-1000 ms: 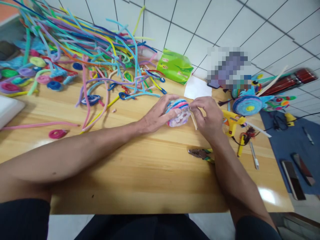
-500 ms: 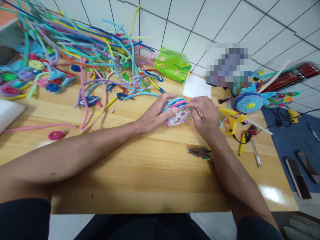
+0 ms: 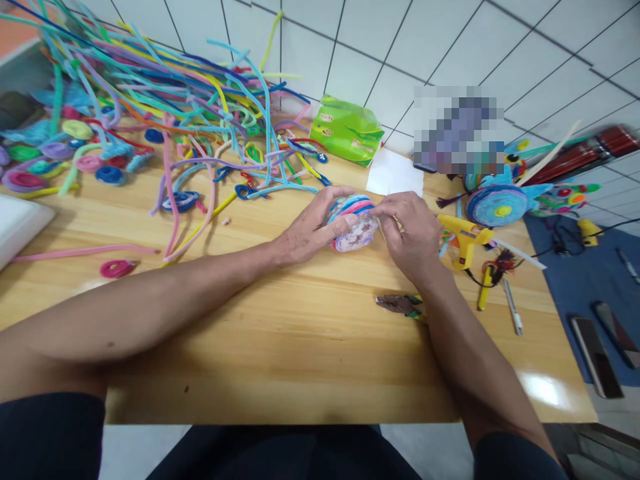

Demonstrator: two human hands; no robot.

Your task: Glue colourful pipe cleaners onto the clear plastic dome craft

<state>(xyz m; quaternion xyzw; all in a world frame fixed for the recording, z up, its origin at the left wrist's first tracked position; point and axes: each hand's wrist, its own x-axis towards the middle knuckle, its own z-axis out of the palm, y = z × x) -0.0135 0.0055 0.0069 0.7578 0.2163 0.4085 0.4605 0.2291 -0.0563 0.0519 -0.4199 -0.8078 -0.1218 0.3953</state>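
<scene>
My left hand [image 3: 313, 230] is clamped on the striped piece [image 3: 359, 237], fingers behind its upper left edge, thumb laid over its front. My right hand [image 3: 413, 230] has thumb and index finger bent in close to each other at the piece's upper right edge; whether they are clamped on anything, I cannot tell (the fingertips overlap the rim from this angle).

Position of piece: just above the centre of the frame, between my hands, raised toward me off the table as far as I can judge. It lies right of my left palm and left of my right fingertips. Left is the nearer hand, in full contact; right is touching the rim or just beside it. Outline is rounded, so no clear long axis; the blue and pink bands slant up toward the right, toward the right fingertips. I judge that short gap at the rim to be the relation that matters.

Outward: pliers [image 3: 400, 305] below, right of centre, jaws pointing left, handles partly behind my right forearm. Yellow glue gun [image 3: 465, 240] right of my right hand. White paper [image 3: 395, 171] above it. Fuzzy stems [image 3: 185, 80] heaped across the upper left.
</scene>
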